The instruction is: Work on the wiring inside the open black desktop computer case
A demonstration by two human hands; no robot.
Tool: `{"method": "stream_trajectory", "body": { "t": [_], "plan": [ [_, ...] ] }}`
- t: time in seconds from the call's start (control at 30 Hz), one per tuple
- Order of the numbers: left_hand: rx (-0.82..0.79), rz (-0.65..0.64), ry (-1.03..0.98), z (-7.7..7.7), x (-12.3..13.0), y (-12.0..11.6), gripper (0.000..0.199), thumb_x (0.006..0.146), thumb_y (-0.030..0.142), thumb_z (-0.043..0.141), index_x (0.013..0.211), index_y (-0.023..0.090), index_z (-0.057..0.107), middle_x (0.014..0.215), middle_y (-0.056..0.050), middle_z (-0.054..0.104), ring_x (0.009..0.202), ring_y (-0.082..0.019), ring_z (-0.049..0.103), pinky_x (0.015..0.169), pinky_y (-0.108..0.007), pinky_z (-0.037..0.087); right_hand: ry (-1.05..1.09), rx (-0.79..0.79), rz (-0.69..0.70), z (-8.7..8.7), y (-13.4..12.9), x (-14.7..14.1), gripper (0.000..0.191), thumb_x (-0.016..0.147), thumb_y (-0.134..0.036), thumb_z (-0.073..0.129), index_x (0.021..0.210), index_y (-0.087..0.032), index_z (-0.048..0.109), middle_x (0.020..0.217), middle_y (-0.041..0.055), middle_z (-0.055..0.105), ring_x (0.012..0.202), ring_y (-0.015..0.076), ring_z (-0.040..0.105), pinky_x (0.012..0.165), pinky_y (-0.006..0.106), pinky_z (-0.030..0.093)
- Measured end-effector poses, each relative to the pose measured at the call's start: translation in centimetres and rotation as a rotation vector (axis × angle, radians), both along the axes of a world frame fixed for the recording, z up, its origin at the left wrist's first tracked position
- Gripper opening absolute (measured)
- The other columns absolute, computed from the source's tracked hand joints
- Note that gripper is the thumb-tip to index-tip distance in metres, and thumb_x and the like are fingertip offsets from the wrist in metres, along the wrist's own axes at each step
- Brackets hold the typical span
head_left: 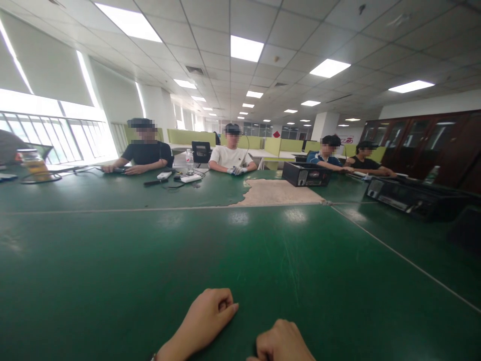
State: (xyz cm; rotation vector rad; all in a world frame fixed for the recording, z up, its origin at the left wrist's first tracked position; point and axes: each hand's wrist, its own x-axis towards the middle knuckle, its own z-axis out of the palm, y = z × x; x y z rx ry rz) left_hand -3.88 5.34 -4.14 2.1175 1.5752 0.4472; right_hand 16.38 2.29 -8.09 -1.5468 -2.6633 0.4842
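My left hand (208,318) rests on the green table (150,250) near its front edge, the fingers curled in and the thumb lying along them, with nothing showing in the grip. To its right and a little lower is my right hand (282,343), also curled into a loose fist, partly cut off by the bottom of the picture. A gap of bare green surface separates the two hands. No object touches either of them.
Across the table sit several people. A black computer case (306,174) stands at the far right, another (409,198) nearer. Beyond a seam is a torn pale patch (281,193). A bottle (189,159), white devices (191,178) and a jar (35,165) are at the far left.
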Motion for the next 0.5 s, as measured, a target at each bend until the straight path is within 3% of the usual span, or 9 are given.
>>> {"method": "stream_trajectory", "body": {
  "t": [0.17, 0.3, 0.4, 0.5],
  "plan": [
    [-0.022, -0.008, -0.016, -0.1, 0.0, 0.0, 0.027, 0.081, 0.038, 0.048, 0.066, 0.018, 0.056, 0.060, 0.003, 0.052, 0.058, -0.012, 0.045, 0.054, -0.022, 0.027, -0.029, 0.002, 0.013, -0.1, 0.0, 0.2, 0.024, 0.078, -0.042, 0.058, 0.067, -0.026, 0.072, 0.054, -0.0041, 0.061, 0.048, 0.0097, 0.039, 0.049, 0.023, 0.023],
    [-0.021, -0.015, -0.005, -0.3, 0.0, 0.1, 0.031, 0.082, 0.041, 0.047, 0.063, 0.018, 0.053, 0.059, 0.003, 0.049, 0.057, -0.011, 0.043, 0.054, -0.022, 0.026, -0.067, -0.012, -0.006, 0.5, 0.2, 0.0, 0.024, 0.078, -0.043, 0.058, 0.070, -0.026, 0.073, 0.060, -0.0030, 0.066, 0.052, 0.0112, 0.048, 0.050, 0.025, 0.022],
    [0.010, -0.014, 0.022, -0.6, 0.0, 0.2, 0.040, 0.085, 0.045, 0.042, 0.056, 0.018, 0.045, 0.055, 0.003, 0.041, 0.055, -0.011, 0.039, 0.053, -0.023, 0.025, -0.041, -0.033, -0.017, 0.9, 0.0, -0.5, 0.026, 0.079, -0.046, 0.056, 0.075, -0.027, 0.074, 0.068, -0.0014, 0.070, 0.062, 0.0146, 0.058, 0.052, 0.025, 0.029],
    [-0.010, -0.040, -0.021, -0.3, -0.2, 0.2, 0.041, 0.087, 0.046, 0.040, 0.058, 0.018, 0.047, 0.057, 0.003, 0.042, 0.057, -0.011, 0.040, 0.054, -0.023, 0.027, 0.026, -0.013, -0.029, 1.8, -2.0, 0.2, 0.027, 0.082, -0.047, 0.052, 0.083, -0.031, 0.074, 0.077, 0.0002, 0.071, 0.068, 0.0177, 0.063, 0.053, 0.026, 0.037]
  ]
}}
